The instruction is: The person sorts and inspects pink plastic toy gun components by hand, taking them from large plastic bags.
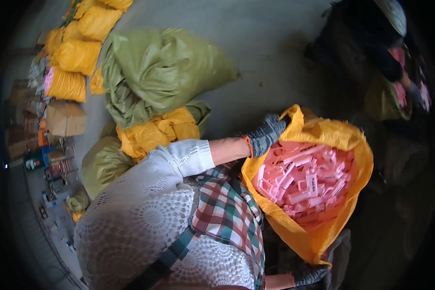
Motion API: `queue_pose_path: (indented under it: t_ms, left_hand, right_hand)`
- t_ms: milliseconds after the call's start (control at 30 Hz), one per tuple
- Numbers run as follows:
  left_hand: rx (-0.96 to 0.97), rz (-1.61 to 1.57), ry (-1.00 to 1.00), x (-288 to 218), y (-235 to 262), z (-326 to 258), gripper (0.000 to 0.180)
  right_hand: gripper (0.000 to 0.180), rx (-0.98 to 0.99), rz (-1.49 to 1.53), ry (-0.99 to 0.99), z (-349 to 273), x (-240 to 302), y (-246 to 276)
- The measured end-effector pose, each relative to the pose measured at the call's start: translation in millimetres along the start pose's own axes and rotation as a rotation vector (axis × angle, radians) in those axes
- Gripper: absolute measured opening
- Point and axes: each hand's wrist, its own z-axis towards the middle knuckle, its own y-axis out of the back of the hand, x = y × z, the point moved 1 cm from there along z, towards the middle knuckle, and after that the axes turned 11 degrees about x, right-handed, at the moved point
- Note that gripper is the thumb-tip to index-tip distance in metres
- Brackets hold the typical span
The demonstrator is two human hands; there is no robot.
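A yellow woven sack (319, 241) stands open-mouthed before me, filled with small pink plastic pieces (307, 186), some bearing dark print. My left hand (268, 135), in a grey knit glove with an orange cuff, is closed on the sack's far-left rim. At the lower edge of the view, my right hand (311, 275), gloved alike, grips the opposite corner of the rim; its fingers are partly hidden. Between my hands the mouth is stretched wide, its edge folded outward near the left hand.
A large green woven sack (169, 63) lies on the floor, with a crumpled yellow sack (154, 130) beside it. Several full yellow sacks (77, 55) and a cardboard box (65, 118) line the left. At upper right a co-worker (367, 38) reaches into a green sack (382, 99) with pink pieces.
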Motion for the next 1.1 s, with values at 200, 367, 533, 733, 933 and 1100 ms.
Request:
queue_pose_path:
  t_ms: [200, 367, 533, 733, 933, 1100]
  left_hand:
    - [-0.282, -0.14, -0.367, -114.6, 45.2, -61.1, 0.023]
    - [-0.707, 0.257, -0.101, -68.8, 132.0, -26.9, 0.036]
    - [-0.837, 0.239, -0.244, -59.1, 167.5, -28.3, 0.043]
    - [-0.764, 0.025, -0.334, -70.5, 178.7, -45.2, 0.046]
    - [-0.972, 1.604, -0.568, -66.6, 165.3, -54.8, 0.061]
    - [-0.162, 1.696, -0.749, -57.9, 101.3, -21.2, 0.057]
  right_hand:
    - [0.034, 0.275, -0.183, 0.347, 132.9, -0.3, -6.8]
    - [0.037, 0.061, 0.165, -0.126, 180.6, -39.6, -144.6]
    - [0.041, 0.182, 0.181, -0.02, 165.2, 29.6, -216.6]
    - [0.031, 0.32, 0.198, 0.047, 153.6, 12.4, -223.1]
    - [0.025, 0.16, 0.266, 0.152, 133.2, -16.9, -227.0]
    - [0.023, 0.044, 0.104, 0.238, 102.4, -44.4, -159.0]
